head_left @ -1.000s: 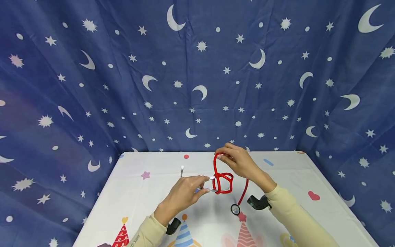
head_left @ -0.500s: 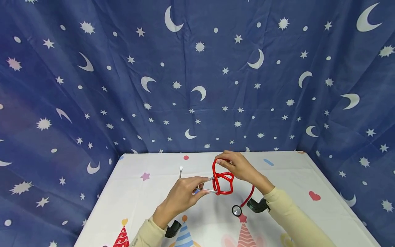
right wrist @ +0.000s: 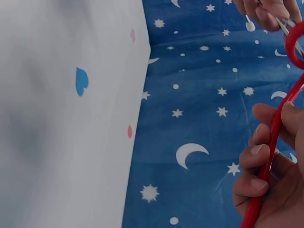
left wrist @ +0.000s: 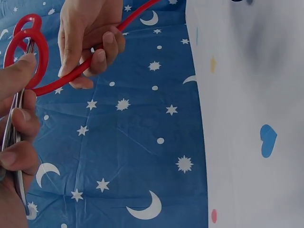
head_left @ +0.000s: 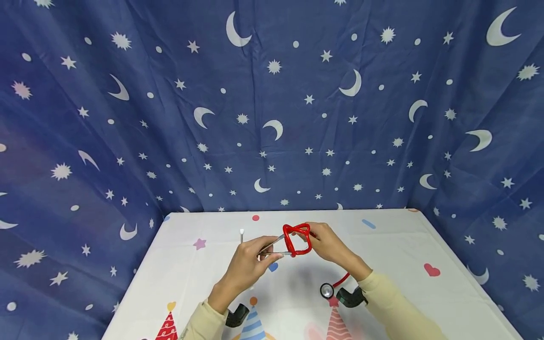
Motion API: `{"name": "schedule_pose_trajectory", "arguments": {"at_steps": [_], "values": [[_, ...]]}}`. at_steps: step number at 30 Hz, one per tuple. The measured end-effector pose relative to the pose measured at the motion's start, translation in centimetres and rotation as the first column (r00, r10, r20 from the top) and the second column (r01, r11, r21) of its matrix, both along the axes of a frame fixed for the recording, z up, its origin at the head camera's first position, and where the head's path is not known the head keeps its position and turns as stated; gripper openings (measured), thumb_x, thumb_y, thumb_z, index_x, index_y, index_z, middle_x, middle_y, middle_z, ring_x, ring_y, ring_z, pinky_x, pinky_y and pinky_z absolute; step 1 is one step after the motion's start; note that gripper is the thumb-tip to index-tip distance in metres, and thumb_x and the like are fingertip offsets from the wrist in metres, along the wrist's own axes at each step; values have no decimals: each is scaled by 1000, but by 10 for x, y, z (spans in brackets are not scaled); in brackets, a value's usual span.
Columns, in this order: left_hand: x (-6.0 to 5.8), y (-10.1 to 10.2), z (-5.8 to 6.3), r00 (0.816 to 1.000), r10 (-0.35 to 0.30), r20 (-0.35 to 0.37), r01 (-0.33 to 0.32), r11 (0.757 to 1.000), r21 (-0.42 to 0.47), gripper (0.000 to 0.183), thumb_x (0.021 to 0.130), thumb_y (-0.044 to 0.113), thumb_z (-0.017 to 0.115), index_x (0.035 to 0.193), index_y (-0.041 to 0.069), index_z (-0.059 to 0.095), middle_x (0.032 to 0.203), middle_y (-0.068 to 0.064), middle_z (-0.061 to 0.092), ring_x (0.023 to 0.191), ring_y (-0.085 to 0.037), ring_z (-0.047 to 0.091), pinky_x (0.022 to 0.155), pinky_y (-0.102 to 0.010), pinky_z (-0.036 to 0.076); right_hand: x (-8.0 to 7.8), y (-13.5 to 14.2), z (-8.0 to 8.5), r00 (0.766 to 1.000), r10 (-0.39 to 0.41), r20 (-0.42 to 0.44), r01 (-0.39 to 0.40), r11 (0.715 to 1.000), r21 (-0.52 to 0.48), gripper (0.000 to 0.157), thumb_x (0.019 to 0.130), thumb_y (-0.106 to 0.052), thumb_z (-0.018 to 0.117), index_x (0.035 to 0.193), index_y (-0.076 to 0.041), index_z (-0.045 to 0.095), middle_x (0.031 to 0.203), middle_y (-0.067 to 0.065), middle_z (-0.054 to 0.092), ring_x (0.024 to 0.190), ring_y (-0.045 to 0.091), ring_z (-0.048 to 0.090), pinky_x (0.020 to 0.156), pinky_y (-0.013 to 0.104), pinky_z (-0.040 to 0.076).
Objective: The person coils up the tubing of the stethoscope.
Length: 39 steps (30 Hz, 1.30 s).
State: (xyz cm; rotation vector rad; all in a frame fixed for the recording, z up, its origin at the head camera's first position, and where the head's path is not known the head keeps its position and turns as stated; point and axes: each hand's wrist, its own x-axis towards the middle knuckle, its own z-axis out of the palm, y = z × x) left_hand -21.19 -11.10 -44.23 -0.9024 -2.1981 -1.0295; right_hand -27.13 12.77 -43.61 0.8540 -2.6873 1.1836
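Observation:
A stethoscope with red tubing (head_left: 290, 242) is held above the table, its tube looped near the metal ear tubes. My left hand (head_left: 250, 259) grips the metal ear tubes (left wrist: 19, 137); one white ear tip (head_left: 242, 232) sticks up behind that hand. Beyond the loop, my right hand (head_left: 329, 242) pinches the red tube between thumb and curled fingers, as the right wrist view shows with the tube (right wrist: 271, 152) running across the palm. Below the right forearm hangs the round chest piece (head_left: 327, 290), its rim black.
A white tablecloth (head_left: 204, 278) with printed hearts, stars and party hats covers the table. Behind it hangs a dark blue curtain (head_left: 238, 156) with moons and stars. Black wrist cameras (head_left: 351, 298) sit on both wrists.
My right hand has come down toward the loop, and the tall bend of tube above it has shrunk. The loop has shifted slightly left and up; the left hand keeps its hold.

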Motion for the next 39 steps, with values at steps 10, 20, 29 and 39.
{"name": "schedule_pose_trajectory", "arguments": {"at_steps": [10, 20, 29, 39], "values": [[-3, -2, -4, 997, 34, 71, -37, 998, 47, 35, 80, 18, 81, 110, 7, 69, 73, 6, 57, 61, 0, 46, 54, -13, 43, 10, -7, -11, 1000, -27, -15, 27, 999, -17, 18, 98, -27, 59, 101, -15, 72, 86, -1, 70, 70, 10, 52, 62, 22, 47], [-6, -4, -8, 987, 78, 143, -97, 987, 129, 32, 80, 18, 81, 109, 9, 69, 71, 7, 59, 61, 1, 49, 53, -16, 46, 24, -15, -19, 995, -56, -83, 54, 998, -17, 10, 98, -10, 59, 93, -12, 68, 72, -2, 61, 58, 3, 44, 50, 19, 42], [-8, -5, -7, 976, 129, 173, -154, 977, 145, 32, 80, 16, 81, 108, 6, 69, 72, 6, 61, 61, 0, 51, 54, -18, 48, 35, -15, -19, 982, -69, -176, 76, 997, 31, 13, 99, -17, 59, 100, -13, 71, 71, -8, 59, 59, -3, 45, 55, 17, 43], [-10, -8, -8, 960, 202, 197, -233, 960, 154, 31, 80, 15, 82, 107, 7, 69, 70, 7, 59, 60, -1, 50, 54, -18, 46, 49, -13, -22, 978, -71, -197, 88, 993, 83, 22, 97, -19, 63, 114, -9, 71, 73, -11, 60, 59, -3, 43, 54, 16, 41]]}}
